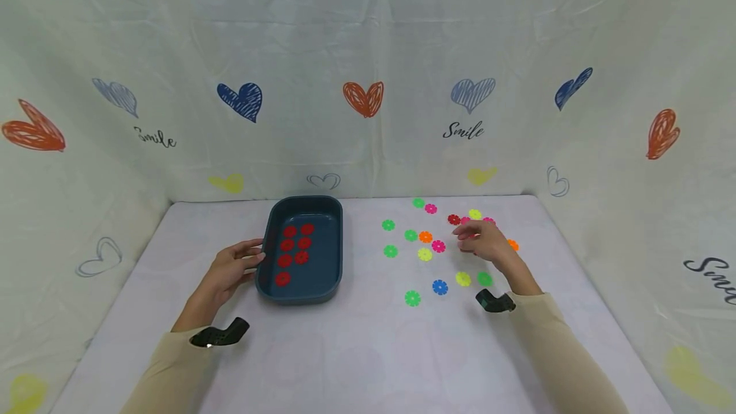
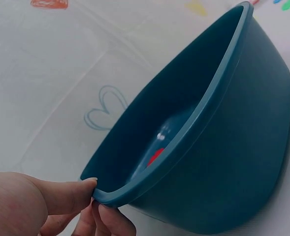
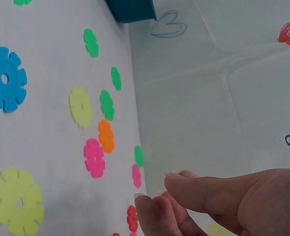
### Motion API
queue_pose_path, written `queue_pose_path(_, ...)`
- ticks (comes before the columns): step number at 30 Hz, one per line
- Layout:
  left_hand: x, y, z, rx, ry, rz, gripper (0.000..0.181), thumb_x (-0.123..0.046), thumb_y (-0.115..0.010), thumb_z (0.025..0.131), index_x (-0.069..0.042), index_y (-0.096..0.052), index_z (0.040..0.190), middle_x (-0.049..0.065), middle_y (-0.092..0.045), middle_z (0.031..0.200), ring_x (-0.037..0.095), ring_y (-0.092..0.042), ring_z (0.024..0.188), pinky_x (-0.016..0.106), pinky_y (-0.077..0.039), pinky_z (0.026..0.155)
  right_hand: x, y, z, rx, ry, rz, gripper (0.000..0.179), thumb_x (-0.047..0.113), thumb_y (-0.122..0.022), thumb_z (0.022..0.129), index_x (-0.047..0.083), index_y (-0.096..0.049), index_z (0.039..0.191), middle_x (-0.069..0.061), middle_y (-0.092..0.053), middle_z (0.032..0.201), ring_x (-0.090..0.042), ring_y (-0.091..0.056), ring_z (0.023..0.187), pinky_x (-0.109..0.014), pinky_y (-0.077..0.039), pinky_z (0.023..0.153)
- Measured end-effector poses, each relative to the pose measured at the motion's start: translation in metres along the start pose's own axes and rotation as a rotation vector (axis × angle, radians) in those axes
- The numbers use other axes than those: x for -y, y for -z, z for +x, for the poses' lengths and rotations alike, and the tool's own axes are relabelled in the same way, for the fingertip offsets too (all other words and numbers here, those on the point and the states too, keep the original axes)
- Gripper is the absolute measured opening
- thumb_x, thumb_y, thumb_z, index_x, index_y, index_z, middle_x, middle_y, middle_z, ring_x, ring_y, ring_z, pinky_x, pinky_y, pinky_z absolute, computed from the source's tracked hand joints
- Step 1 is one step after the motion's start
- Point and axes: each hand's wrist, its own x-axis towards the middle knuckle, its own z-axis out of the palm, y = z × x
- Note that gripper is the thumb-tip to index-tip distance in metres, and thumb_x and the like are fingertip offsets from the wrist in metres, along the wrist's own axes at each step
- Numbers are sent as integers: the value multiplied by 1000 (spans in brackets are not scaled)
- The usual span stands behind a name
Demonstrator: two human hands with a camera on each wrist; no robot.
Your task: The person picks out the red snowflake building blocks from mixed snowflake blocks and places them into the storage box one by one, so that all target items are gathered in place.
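My left hand [image 1: 231, 267] pinches the left rim of a dark teal rectangular plastic tub [image 1: 325, 260], thumb over the edge and fingers beneath it in the left wrist view. Several red snowflake discs [image 1: 285, 260] lie on the tub's floor. Over the right part of the table, my right hand [image 1: 484, 241] hovers with loosely bent fingers and nothing between them. Close by its fingertips are a red disc [image 1: 453, 219] and a pink disc [image 1: 439, 246]; the hand partly hides other discs behind it. A red disc [image 3: 132, 219] also shows beside the fingers in the right wrist view.
Loose notched discs in green, yellow, orange, pink and blue are scattered right of the tub, among them a blue disc [image 1: 439, 287] and an orange disc [image 1: 425, 236]. A pale curtain [image 1: 299, 50] with printed hearts stands round the white table [image 1: 345, 363].
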Motion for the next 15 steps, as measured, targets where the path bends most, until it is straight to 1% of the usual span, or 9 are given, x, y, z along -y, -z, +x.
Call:
queue_pose_path(2, 0, 0, 0, 2, -3, 2, 56, -11, -58, 109, 0, -39, 160, 22, -48, 146, 13, -57, 105, 20, -54, 79, -4, 4, -1, -8, -6, -11, 32, 3, -69, 98, -7, -67, 129, -20, -67, 112, -29, -69, 97, -35, -60, 86)
queue_pose_path(5, 1, 1, 0, 6, -8, -4, 57, -11, -59, 109, 1, -39, 160, 20, -49, 144, 11, -58, 103, 21, -54, 79, -10, 9, -2, -19, -8, -26, 33, 4, -70, 98, -7, -67, 129, -23, -68, 116, -30, -67, 99, -36, -59, 84)
queue_pose_path(7, 2, 1, 0, 13, -12, -12, 58, -11, -60, 108, 0, -39, 161, 17, -51, 141, 9, -58, 100, 21, -54, 78, -14, 11, -4, -30, -17, -43, 35, 5, -71, 97, -7, -67, 130, -25, -68, 121, -32, -67, 102, -40, -59, 86)
queue_pose_path(10, 2, 2, 0, 21, -15, -24, 58, -10, -60, 108, 0, -39, 161, 12, -52, 136, 7, -58, 97, 23, -54, 78, -21, 13, -4, -44, -23, -42, 36, 6, -71, 97, -7, -66, 130, -27, -67, 123, -33, -68, 101, -44, -60, 89)
queue_pose_path(12, 1, 2, 0, 22, -13, -22, 58, -10, -60, 108, 0, -38, 161, 12, -52, 136, 8, -57, 97, 23, -54, 78, -25, 15, -4, -50, -29, -44, 37, 6, -71, 97, -8, -65, 131, -28, -66, 124, -35, -68, 102, -46, -59, 91)
queue_pose_path(15, 0, 1, 0, 13, -3, -15, 57, -10, -59, 109, -1, -39, 161, 12, -51, 137, 9, -57, 99, 22, -53, 78, -30, 19, -4, -59, -42, -52, 38, 6, -71, 98, -9, -64, 132, -29, -65, 125, -39, -66, 106, -46, -59, 92)
